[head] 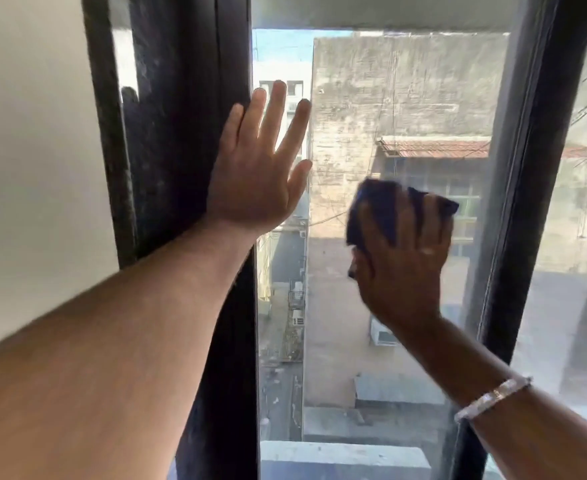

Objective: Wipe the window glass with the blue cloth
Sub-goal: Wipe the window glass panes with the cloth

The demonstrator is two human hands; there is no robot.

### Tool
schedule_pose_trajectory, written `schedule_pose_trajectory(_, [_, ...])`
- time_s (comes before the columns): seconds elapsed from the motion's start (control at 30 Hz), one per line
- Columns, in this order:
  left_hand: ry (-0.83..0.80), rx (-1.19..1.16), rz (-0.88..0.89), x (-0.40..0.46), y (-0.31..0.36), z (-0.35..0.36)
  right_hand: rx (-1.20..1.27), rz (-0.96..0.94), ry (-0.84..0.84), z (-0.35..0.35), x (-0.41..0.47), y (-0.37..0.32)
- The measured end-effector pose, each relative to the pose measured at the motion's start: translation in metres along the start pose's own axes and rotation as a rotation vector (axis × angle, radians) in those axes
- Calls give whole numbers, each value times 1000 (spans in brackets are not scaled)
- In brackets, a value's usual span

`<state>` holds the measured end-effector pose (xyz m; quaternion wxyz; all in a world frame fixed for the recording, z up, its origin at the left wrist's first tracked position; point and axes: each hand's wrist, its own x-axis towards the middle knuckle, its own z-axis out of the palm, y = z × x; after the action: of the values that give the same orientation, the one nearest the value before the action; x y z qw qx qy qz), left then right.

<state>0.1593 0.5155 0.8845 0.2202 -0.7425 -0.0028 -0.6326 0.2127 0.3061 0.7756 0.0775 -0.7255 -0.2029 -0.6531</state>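
Observation:
A tall pane of window glass [371, 341] fills the middle of the view, between two dark frame posts. My right hand [403, 268] presses a crumpled dark blue cloth [378, 209] flat against the glass at mid height, right of centre; the cloth shows above and left of my fingers. My left hand [257, 178] lies flat with fingers spread, half on the left frame post and half on the glass, and holds nothing.
A wide black frame post [188, 133] stands at the left, next to a white wall [32, 150]. Another dark post [534, 202] bounds the pane at the right. Buildings and a yard show through the glass. A bracelet [493, 398] is on my right wrist.

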Motion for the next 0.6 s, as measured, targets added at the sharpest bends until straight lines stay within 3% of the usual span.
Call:
schedule_pose_trajectory(0.07, [1,-2,11,-2,-1,-1,40,-380,-83,4,-40,-28])
schedule_pose_trajectory(0.13, [-8,-6,10,-2,-1,-1,15,-773,-141,1,-68,-10])
schedule_pose_trajectory(0.23, [3,1,6,-2,-1,0,-71,-1062,-160,0,-50,56])
schedule_pose_trajectory(0.3, [4,-3,3,-2,-1,2,-96,-947,-136,-4,-11,95])
schedule_pose_trajectory(0.37, [-3,-23,7,-3,-2,4,-106,-640,-88,-12,26,110])
schedule_pose_trajectory(0.5, [-5,-38,10,-2,-3,5,-89,-33,25,-13,58,50])
schedule_pose_trajectory(0.57, [5,-37,12,-1,-4,4,-36,5,13,-9,57,9])
schedule_pose_trajectory(0.6, [11,-27,12,-2,-4,4,-18,-103,-5,-4,48,-2])
